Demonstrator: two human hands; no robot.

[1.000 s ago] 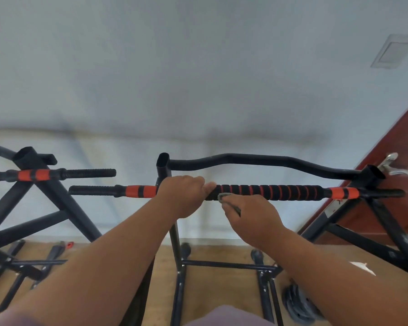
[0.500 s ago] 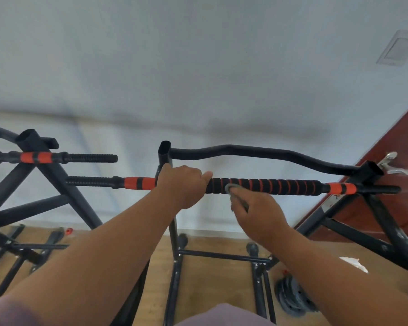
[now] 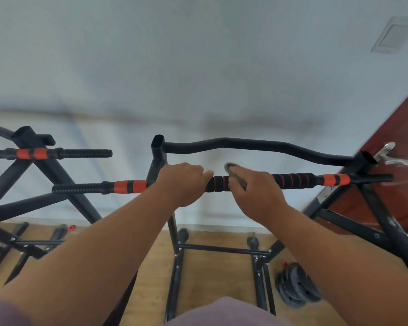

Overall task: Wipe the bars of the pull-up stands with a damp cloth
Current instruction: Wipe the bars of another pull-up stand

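A black pull-up stand fills the middle of the view. Its front bar (image 3: 295,180) carries black foam with orange rings. My left hand (image 3: 181,184) grips this bar just right of the left upright (image 3: 159,149). A little further right, my right hand (image 3: 254,191) wraps a small grey cloth (image 3: 232,170) over the top of the same bar. Only the cloth's edge shows past my fingers. Behind runs the stand's curved bare black bar (image 3: 245,143).
A second stand (image 3: 57,175) with its own orange-ringed bar (image 3: 64,153) stands at the left. A red door (image 3: 386,196) with a metal handle (image 3: 391,154) is at the right. Stacked weight plates (image 3: 297,290) lie on the wooden floor.
My right hand with the cloth has risen from under the bar to over its top and slid a little to the right. My left hand keeps its grip.
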